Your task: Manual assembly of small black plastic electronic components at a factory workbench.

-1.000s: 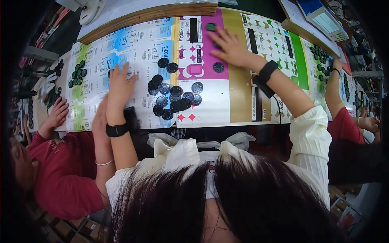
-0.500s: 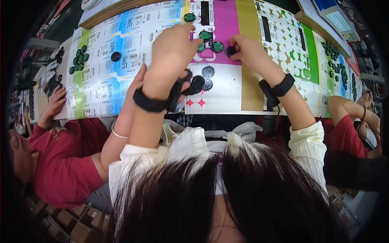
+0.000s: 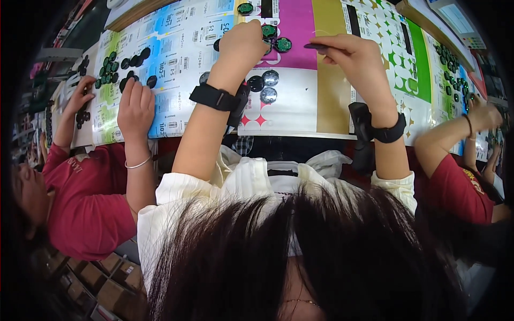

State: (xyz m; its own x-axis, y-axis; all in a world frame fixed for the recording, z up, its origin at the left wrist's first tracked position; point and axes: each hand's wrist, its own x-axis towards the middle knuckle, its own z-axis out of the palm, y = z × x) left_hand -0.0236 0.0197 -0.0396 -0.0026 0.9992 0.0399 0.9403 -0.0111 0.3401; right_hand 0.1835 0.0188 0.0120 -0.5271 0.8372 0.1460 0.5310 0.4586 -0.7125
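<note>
My right hand [image 3: 353, 56] pinches a thin dark disc [image 3: 317, 47] between thumb and fingers, seen nearly edge-on above the table. My left hand [image 3: 241, 47] bends over a small group of round black pieces with green circuit boards. Its fingertips are at the upper green board piece [image 3: 269, 30]; whether they grip anything is hidden. Another green board piece [image 3: 283, 44] lies just right of it, and a further one [image 3: 245, 8] sits farther back. Nearer me, beside my left wrist, are a black disc [image 3: 256, 83] and two shiny grey discs [image 3: 270, 77].
Printed sheets cover the table [image 3: 292, 125]. On the left, a co-worker's hand [image 3: 135, 107] is by several black discs [image 3: 140, 56], with green board pieces [image 3: 108, 68] beyond. More such pieces [image 3: 448, 59] lie far right near another person's arm. A wooden ledge [image 3: 142, 15] borders the back.
My right hand has lifted the dark disc off the table and turned it edge-on. The co-worker's hand has withdrawn leftward from under my left forearm, and more black discs now lie at left.
</note>
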